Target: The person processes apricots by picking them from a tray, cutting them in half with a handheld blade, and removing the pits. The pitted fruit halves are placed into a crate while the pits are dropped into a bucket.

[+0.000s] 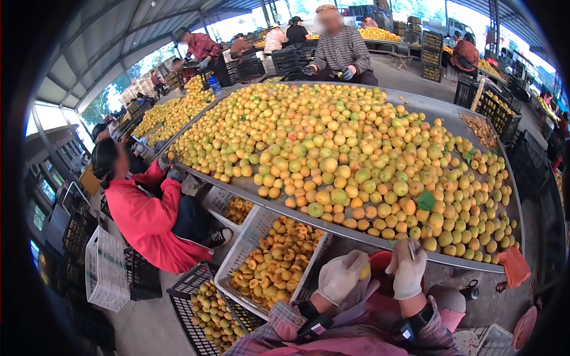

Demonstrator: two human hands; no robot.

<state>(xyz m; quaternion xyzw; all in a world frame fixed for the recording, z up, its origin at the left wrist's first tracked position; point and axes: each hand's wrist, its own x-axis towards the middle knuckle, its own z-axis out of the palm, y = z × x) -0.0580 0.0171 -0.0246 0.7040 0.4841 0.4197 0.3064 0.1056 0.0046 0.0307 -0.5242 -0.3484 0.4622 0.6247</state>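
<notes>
My left hand [341,277], in a white glove, is closed round a yellow-orange fruit [364,272] that shows at its edge. Just to the right, my right hand [408,270], also gloved, grips a small thin tool [412,250] between its fingers. Both hands are in front of the metal table's near edge, above my lap. Part of a red container [382,261] shows between them. Whole yellow-orange fruits [332,148] lie heaped on the metal table [415,102] beyond.
A white crate [222,280] of split fruit stands left of my hands, beside a black crate [172,292] of fruit. A person in red [142,216] sits at the left. Another person [344,50] sits across the table. An orange cloth [514,268] hangs at the right corner.
</notes>
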